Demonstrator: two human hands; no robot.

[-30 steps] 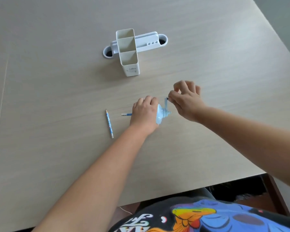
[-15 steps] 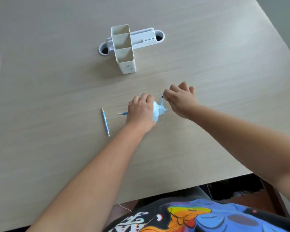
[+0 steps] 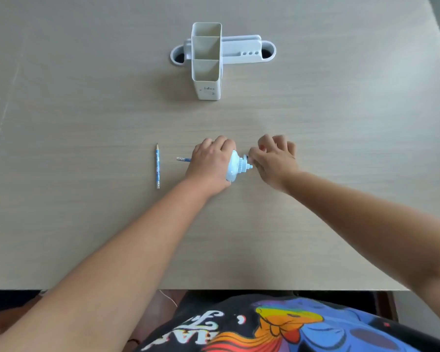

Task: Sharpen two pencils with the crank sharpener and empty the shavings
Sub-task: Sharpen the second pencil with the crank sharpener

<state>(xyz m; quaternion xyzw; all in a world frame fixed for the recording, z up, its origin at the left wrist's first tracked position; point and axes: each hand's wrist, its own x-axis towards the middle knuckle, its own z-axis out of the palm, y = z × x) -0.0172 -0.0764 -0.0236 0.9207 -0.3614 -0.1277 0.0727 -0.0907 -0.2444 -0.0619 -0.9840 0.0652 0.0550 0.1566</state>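
Left hand [image 3: 210, 165] lay clamped over the pale blue plastic crank sharpener [image 3: 235, 166] mid-table on the light wood-grain table [image 3: 341, 123], fingers wrapped around the body. Right hand [image 3: 273, 158] fingers pinched the crank at its right end. One blue pencil [image 3: 183, 159] stuck out leftward from under the left hand; second blue pencil [image 3: 158, 165] lay loose just beside it. White plastic compartment organiser [image 3: 207, 62] stood well behind, clear of both arms.

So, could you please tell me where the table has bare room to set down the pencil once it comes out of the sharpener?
Bare table lies left of the loose pencil, between the hands and the white organizer, and right of the right hand. It is crowded where the left hand holds the sharpener with the inserted pencil.
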